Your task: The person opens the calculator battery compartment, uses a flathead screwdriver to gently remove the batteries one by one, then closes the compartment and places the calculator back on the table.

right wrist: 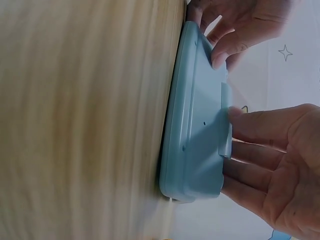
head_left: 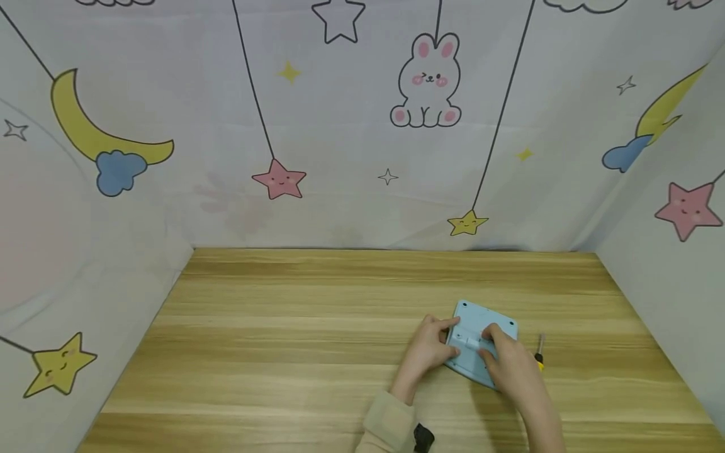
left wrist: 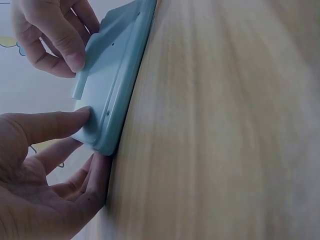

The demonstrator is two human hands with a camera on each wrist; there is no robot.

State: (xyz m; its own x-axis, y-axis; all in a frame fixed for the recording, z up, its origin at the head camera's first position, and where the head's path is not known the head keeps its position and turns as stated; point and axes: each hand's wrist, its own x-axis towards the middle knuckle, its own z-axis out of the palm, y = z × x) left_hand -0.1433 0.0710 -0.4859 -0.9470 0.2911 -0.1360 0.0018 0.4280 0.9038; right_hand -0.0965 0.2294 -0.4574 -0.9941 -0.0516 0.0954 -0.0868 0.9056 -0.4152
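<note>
Clamping a light-blue plastic casing in the left grip.
Pinching its raised strip in the right grip, beside a screwdriver.

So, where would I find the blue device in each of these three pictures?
Head: the device is right of centre, in the lower half.
Left wrist: upper left, slanting up to the top edge.
Right wrist: standing tall, just right of centre.
Shared landmark: the wooden table, right of the device in the left wrist view, left of it in the right wrist view.
</note>
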